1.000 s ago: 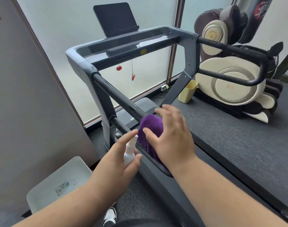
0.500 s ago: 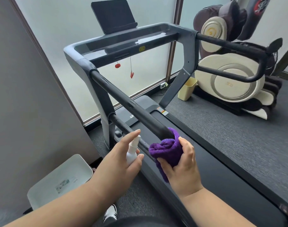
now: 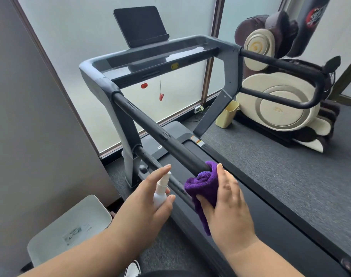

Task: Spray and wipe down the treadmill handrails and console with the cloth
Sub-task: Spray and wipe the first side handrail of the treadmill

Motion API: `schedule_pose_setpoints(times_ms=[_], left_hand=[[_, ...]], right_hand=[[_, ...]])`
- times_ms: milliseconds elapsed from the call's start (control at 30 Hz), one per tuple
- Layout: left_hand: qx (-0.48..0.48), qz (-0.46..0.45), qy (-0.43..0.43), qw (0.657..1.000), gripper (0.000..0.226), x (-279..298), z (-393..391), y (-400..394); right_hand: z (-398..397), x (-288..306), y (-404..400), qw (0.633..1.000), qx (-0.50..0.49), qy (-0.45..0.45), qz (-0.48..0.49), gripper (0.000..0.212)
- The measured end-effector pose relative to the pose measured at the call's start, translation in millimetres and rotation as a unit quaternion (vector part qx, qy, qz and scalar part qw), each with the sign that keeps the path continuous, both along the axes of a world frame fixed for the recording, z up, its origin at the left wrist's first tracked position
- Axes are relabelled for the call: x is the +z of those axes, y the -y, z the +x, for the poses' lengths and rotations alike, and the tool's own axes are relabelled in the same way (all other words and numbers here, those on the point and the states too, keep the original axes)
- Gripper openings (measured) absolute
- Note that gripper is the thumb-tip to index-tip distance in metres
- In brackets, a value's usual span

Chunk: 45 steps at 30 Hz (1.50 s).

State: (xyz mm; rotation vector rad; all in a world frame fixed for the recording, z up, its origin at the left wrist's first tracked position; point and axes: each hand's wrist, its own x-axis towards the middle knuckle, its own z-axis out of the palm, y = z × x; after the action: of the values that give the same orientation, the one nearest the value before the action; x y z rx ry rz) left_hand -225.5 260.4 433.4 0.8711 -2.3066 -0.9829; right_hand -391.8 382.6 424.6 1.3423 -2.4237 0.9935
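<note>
The treadmill's left handrail [image 3: 156, 132] is a black bar running from the grey console [image 3: 150, 58] down toward me. My right hand [image 3: 228, 200] grips a purple cloth [image 3: 202, 182] wrapped around the near end of that rail. My left hand [image 3: 142, 204] holds a small white spray bottle [image 3: 160, 192] just left of the cloth, index finger lying on its nozzle. The right handrail [image 3: 280, 64] loops back at the far right. A dark tablet [image 3: 140, 25] stands on top of the console.
A grey wall panel [image 3: 31, 116] stands close on the left, with a white tray-like bin [image 3: 70, 226] on the floor below. A massage chair [image 3: 274, 96] and a yellow bin [image 3: 227, 114] sit right of the treadmill. The belt [image 3: 270, 216] runs under my right arm.
My right hand slid the cloth down the left handrail toward me, from on top of the bar to wrapped around its near end. My left hand with the bottle stayed put.
</note>
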Motion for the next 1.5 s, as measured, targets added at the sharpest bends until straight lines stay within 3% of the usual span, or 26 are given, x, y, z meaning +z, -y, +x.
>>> schedule_pose_setpoints(times_ms=[233, 367, 833, 967, 1100, 1300, 1500], left_hand=[[-0.002, 0.036, -0.030, 0.999, 0.059, -3, -4, 38], [0.002, 0.035, -0.040, 0.999, 0.058, -3, -4, 63], [-0.015, 0.053, -0.066, 0.996, 0.058, 1, 20, 185], [-0.036, 0.060, -0.063, 0.996, 0.059, -5, 28, 218], [-0.061, 0.063, -0.059, 0.994, 0.059, -10, 35, 241], [-0.072, 0.077, -0.070, 0.992, 0.062, -12, 43, 260], [-0.056, 0.057, -0.066, 0.995, 0.064, -11, 57, 270]], right_hand=[[1, 48, 34, 0.975, 0.006, -0.105, 0.195, 0.088], [0, 67, 77, 0.952, 0.047, -0.121, 0.279, 0.084], [15, 73, 257, 0.931, 0.039, -0.137, 0.337, 0.078], [20, 78, 257, 0.944, 0.041, -0.126, 0.302, 0.080], [37, 64, 226, 0.960, -0.025, -0.168, 0.225, 0.074], [43, 57, 246, 0.922, -0.080, -0.200, 0.321, 0.082], [44, 54, 321, 0.900, -0.029, -0.221, 0.375, 0.079]])
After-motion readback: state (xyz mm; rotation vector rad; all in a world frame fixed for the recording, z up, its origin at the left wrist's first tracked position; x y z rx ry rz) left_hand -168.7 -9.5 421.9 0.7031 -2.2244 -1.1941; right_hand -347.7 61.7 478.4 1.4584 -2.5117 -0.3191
